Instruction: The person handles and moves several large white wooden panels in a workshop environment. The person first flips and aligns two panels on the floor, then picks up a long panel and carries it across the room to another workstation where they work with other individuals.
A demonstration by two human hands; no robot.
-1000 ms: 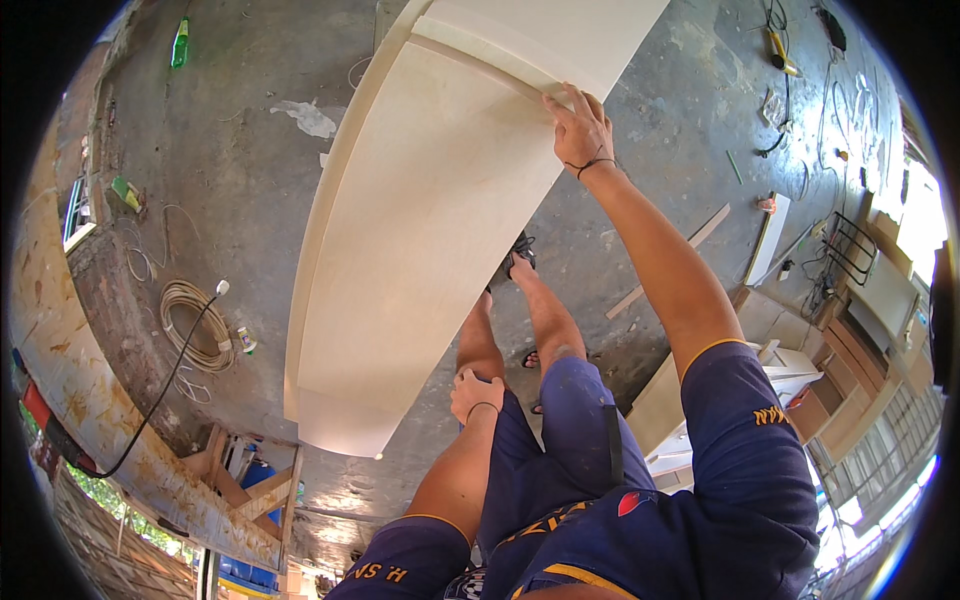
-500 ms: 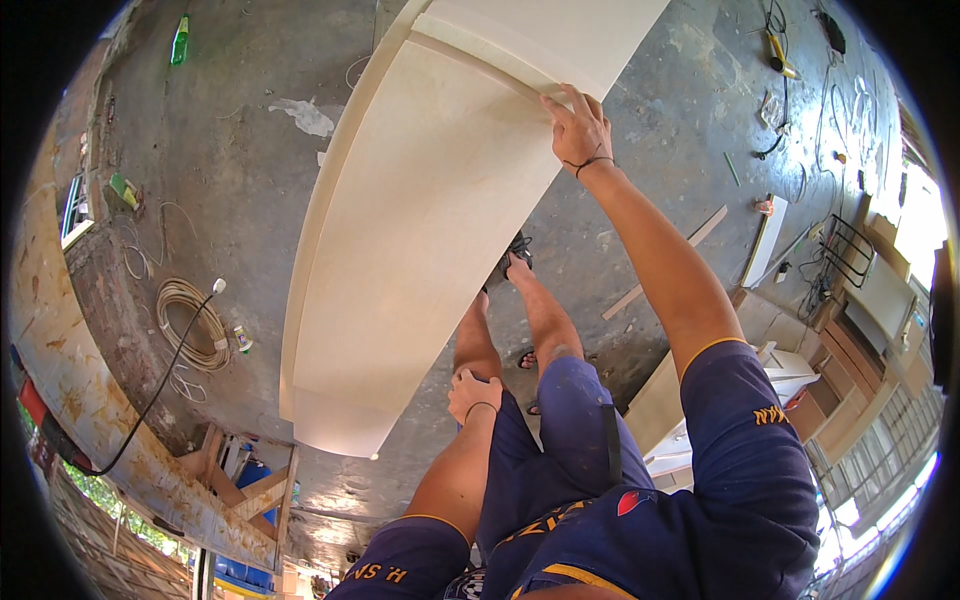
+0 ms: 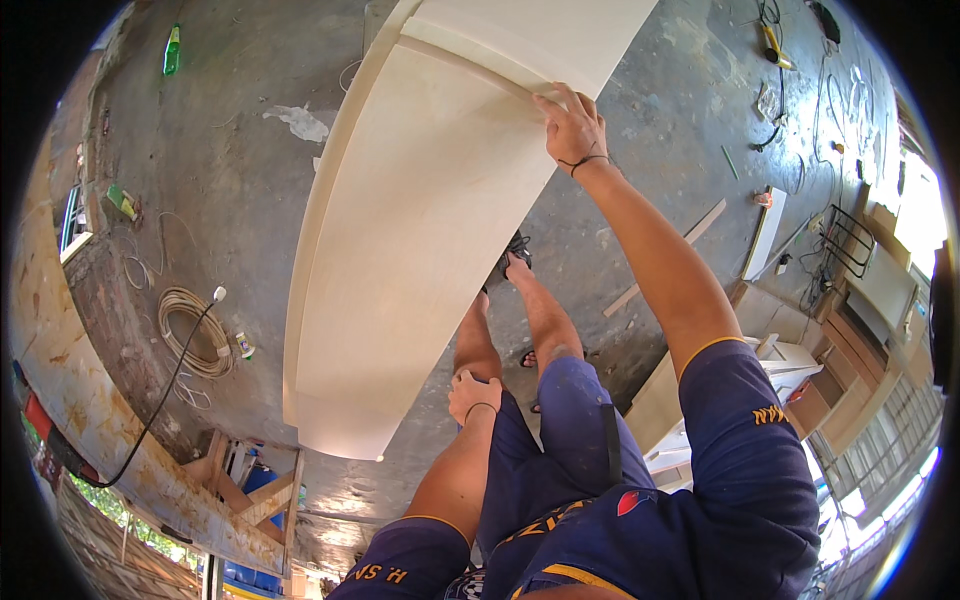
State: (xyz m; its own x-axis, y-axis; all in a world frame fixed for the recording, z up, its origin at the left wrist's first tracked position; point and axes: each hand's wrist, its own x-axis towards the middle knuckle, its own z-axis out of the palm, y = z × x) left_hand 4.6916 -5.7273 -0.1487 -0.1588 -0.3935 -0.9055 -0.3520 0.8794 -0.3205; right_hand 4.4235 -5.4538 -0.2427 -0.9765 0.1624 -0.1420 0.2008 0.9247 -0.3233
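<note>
Fingers [image 3: 462, 383] of the left hand [image 3: 472, 392] curl loosely on the person's own left knee, holding nothing. Further left, a coiled cable [image 3: 190, 335] lies on the grey concrete floor [image 3: 220, 200], with a green bottle [image 3: 172, 50] near the far edge. Between them and the hand, a long pale plywood panel [image 3: 400, 250] stands on its edge, running from near the left knee to the top of the view. At its right edge the right hand [image 3: 572, 128] grips a narrow strip, fingers bent over it and the arm stretched out. Right of that, a yellow tool [image 3: 775, 45] and a loose wooden slat [image 3: 665, 270] lie on the floor.
</note>
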